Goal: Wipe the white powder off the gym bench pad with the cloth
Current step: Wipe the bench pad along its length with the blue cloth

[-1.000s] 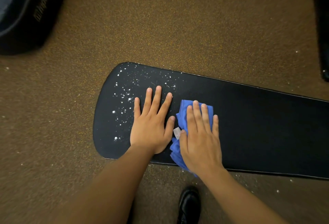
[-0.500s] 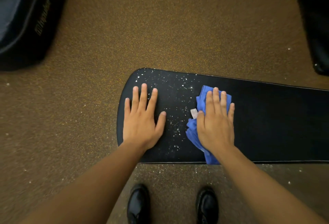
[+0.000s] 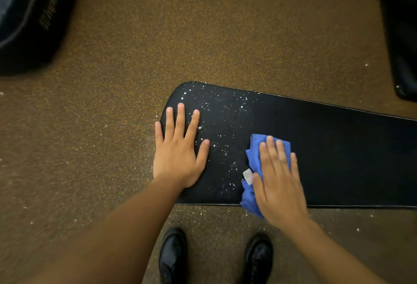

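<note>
The black gym bench pad (image 3: pixel 338 148) runs from the middle of the view out past the right edge. White powder (image 3: pixel 223 112) speckles its rounded left end. My left hand (image 3: pixel 178 148) lies flat on that left end, fingers spread, holding nothing. A crumpled blue cloth (image 3: pixel 253 148) with a white tag sits right of the powder, near the pad's front edge. My right hand (image 3: pixel 278 182) presses flat on top of the cloth, which hangs a little over the front edge.
The brown speckled floor (image 3: pixel 203 35) around the pad carries scattered white specks. A dark padded piece of equipment (image 3: pixel 29 19) sits at the top left, another dark object (image 3: pixel 401 35) at the top right. My two black shoes (image 3: pixel 173 256) stand below the pad's front edge.
My hands have come apart: the right hand has slid the cloth rightward along the pad, the left hand has shifted to the pad's left end. Powder now shows between them.
</note>
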Motion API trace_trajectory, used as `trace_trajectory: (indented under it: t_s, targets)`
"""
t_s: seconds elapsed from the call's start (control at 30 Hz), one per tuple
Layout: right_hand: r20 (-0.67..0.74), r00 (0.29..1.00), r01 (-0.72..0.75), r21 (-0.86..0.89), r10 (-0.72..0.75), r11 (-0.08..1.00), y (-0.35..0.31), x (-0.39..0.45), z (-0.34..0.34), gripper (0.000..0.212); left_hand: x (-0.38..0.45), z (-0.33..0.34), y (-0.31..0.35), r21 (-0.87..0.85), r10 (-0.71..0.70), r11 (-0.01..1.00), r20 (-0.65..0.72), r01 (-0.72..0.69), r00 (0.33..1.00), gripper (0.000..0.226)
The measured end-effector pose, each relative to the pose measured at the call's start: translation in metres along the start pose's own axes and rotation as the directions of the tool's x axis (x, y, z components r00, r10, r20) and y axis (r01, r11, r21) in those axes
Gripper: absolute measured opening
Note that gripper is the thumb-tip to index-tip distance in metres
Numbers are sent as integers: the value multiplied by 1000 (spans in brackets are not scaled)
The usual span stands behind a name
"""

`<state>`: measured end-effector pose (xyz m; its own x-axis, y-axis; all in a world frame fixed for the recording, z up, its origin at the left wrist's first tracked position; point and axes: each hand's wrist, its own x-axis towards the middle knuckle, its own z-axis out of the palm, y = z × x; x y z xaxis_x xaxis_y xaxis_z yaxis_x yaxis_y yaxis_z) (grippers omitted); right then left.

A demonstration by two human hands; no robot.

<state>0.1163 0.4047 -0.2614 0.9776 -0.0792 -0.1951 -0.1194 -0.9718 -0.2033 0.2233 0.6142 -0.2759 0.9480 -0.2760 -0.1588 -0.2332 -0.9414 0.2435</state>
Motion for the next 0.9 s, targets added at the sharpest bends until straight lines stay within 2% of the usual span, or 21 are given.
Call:
trace_trajectory:
  t_s: [0.13,0.27,0.37,0.5,0.57,0.63,0.7,0.8,0.87,0.9]
  targets:
    - [-61,991,-116,12,117,993,19,48,-12,66,-1,0,0,4,0,1000,-3,0,1000,69]
    - [-95,971,-216,40,219,976,0,110,-17,62,0,0,1,8,-7,1000,-10,7,1000,69]
    - [-116,987,-112,5,112,994,-22,108,-10,63,0,1,2,10,6,1000,-17,-6,1000,70]
    - [-2,988,153,-39,-153,988,-28,40,0,64,1,2,1,16,29,999,-24,-29,999,71]
    - [33,981,192,-48,-190,980,-9,17,2,64,1,1,2,18,28,999,-21,-27,999,71]
    - [4,993,119,-48,-119,992,12,21,-2,64,0,-1,2,22,23,999,-17,-23,1000,71]
    - [-39,999,-19,-25,18,999,21,49,-9,65,-1,-1,2,24,20,1000,-16,-20,1000,70]
    - [-88,979,-183,8,183,983,5,105,-17,63,0,-1,3,25,18,1000,-19,-18,1000,71]
    - [-101,974,-204,9,204,979,-17,126,-15,62,1,0,2,24,19,1000,-19,-19,1000,71]
    - [-115,979,-171,2,170,985,-28,126,-12,62,1,0,2,22,21,1000,-20,-21,1000,71]
